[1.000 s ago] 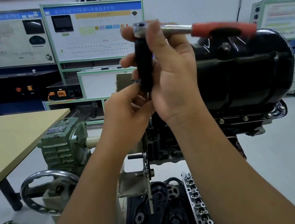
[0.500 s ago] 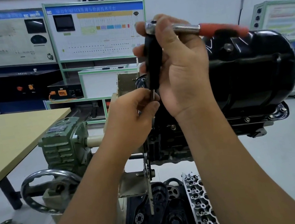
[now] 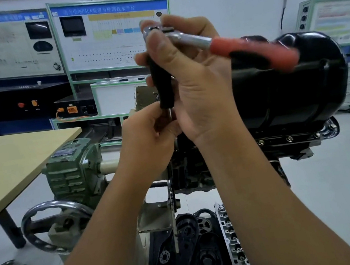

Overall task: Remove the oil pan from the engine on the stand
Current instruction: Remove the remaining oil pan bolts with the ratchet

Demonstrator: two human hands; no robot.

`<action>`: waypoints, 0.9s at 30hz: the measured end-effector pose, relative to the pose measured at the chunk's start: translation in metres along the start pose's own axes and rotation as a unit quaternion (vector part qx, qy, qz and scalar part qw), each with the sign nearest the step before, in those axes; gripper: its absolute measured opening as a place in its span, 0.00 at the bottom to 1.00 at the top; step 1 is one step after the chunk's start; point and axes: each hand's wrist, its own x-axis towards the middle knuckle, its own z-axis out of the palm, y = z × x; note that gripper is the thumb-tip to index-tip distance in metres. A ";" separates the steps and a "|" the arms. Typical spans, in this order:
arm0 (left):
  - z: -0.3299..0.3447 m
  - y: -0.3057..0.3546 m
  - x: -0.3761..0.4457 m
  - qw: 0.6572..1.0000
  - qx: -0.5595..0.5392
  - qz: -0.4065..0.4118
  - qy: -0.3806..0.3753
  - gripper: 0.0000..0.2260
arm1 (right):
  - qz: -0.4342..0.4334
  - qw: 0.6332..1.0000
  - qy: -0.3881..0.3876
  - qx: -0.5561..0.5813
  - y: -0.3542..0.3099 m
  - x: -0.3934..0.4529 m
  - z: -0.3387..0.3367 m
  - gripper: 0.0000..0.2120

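The glossy black oil pan [image 3: 297, 93] sits on top of the inverted engine [image 3: 199, 170] on the stand, with a row of bolts along its flange [image 3: 288, 138]. In front of it my right hand [image 3: 197, 77] grips the head of a ratchet with a red handle [image 3: 255, 49] and steadies the long black socket [image 3: 162, 83] hanging from it. Just below, my left hand [image 3: 147, 139] pinches a thin bolt [image 3: 170, 113] sticking out of the socket's lower end. Both hands are held up in the air, away from the pan's flange.
A green gearbox [image 3: 71, 170] with a handwheel [image 3: 55, 224] stands left of the engine. A wooden table [image 3: 8, 164] is at the left. Engine parts, including a cylinder head [image 3: 235, 249], lie on the floor below. Training panels [image 3: 111, 34] line the far wall.
Both hands and the ratchet have shifted slightly right and up. A thin bolt now shows between the socket's lower end and my left fingers.
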 end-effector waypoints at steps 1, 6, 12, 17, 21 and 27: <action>0.001 -0.001 0.000 1.000 -0.002 -0.006 0.009 0.03 | -0.008 1.000 -0.007 -0.005 0.000 0.000 -0.001 0.11; -0.002 0.003 -0.001 0.999 -0.047 -0.012 0.008 0.08 | 0.005 1.000 0.005 0.016 0.000 0.001 0.001 0.07; 0.000 0.003 -0.001 0.999 -0.036 -0.026 0.029 0.04 | 0.032 0.999 0.005 0.025 -0.003 0.002 -0.007 0.05; 0.002 0.006 -0.001 0.997 -0.054 -0.045 0.037 0.04 | 0.018 1.000 -0.008 0.021 -0.002 0.000 -0.005 0.05; -0.006 0.003 0.002 0.996 -0.058 -0.055 -0.036 0.02 | 0.042 0.999 0.014 0.027 -0.003 0.003 -0.007 0.08; 0.000 0.005 0.000 0.996 -0.055 -0.063 0.016 0.05 | 0.003 1.000 -0.005 0.008 0.000 0.001 -0.005 0.10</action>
